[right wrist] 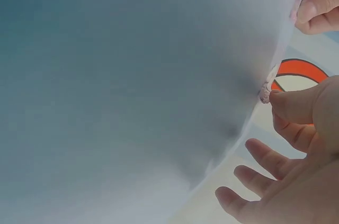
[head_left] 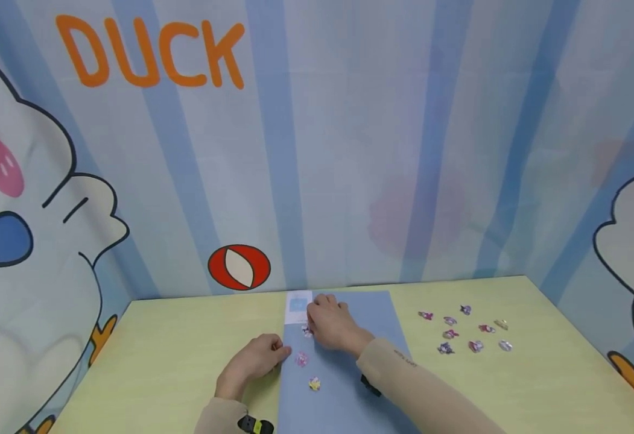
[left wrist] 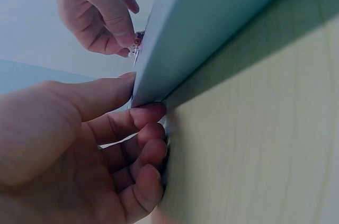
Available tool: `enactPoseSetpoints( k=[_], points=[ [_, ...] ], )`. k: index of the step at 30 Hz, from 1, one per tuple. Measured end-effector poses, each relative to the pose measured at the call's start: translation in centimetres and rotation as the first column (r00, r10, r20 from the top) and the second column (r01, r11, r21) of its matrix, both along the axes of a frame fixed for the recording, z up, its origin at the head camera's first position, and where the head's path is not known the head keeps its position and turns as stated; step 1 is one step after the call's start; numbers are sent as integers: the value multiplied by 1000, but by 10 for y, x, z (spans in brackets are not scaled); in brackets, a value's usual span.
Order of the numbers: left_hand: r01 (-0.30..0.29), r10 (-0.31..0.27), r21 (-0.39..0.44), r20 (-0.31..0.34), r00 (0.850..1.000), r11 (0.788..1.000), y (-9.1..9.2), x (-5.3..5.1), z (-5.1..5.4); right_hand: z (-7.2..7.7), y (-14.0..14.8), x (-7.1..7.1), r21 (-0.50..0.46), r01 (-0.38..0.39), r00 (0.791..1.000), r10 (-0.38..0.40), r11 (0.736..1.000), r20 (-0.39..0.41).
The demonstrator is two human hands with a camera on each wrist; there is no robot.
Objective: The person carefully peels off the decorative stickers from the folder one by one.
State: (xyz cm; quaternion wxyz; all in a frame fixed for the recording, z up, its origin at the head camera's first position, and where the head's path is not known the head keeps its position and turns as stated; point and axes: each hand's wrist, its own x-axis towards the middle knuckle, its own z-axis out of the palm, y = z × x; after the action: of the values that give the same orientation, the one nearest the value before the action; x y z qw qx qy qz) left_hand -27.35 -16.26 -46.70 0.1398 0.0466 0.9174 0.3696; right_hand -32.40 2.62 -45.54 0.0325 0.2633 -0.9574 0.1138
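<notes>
A blue sheet [head_left: 344, 374] lies on the table, with a small white printed panel [head_left: 298, 306] at its far left corner. My left hand [head_left: 257, 358] pinches the sheet's left edge, thumb above and fingers curled below, as the left wrist view shows. Over the sheet's far part, my right hand [head_left: 330, 322] pinches a small shiny pinkish-white piece [right wrist: 266, 91] between thumb and forefinger, at the sheet's surface; its other fingers are spread. Nearer to me on the sheet are a pink piece [head_left: 301, 359] and a yellow piece [head_left: 314, 384].
Several small shiny pieces [head_left: 450, 334] lie scattered on the pale yellow table [head_left: 186, 355] to the right of the sheet. Behind the table hangs a striped cloth backdrop [head_left: 338, 150] with cartoon prints.
</notes>
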Motion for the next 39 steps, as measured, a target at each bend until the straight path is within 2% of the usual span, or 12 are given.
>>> enactPoseSetpoints(
  k=[8,15,20,24,32,39],
  points=[
    [6,-6,-2,-24,1000,1000,1,0,3,15,5,1,0,-43,999,43,999,-6],
    [-3,3,-4,-13,1000,1000,1,1,5,33,19,-7,-22,-39,999,38,999,-38],
    [-5,5,-13,-6,1000,1000,0,3,5,46,41,-13,-36,-7,1000,7,999,15],
    [-3,3,-12,-6,1000,1000,1,3,3,51,66,-19,-26,30,998,-29,999,55],
    [0,0,-27,-12,1000,1000,2,0,2,47,131,-29,58,95,994,-98,994,47],
    [10,-10,-20,-16,1000,1000,1,2,2,36,182,-28,70,145,982,-152,987,113]
  ],
)
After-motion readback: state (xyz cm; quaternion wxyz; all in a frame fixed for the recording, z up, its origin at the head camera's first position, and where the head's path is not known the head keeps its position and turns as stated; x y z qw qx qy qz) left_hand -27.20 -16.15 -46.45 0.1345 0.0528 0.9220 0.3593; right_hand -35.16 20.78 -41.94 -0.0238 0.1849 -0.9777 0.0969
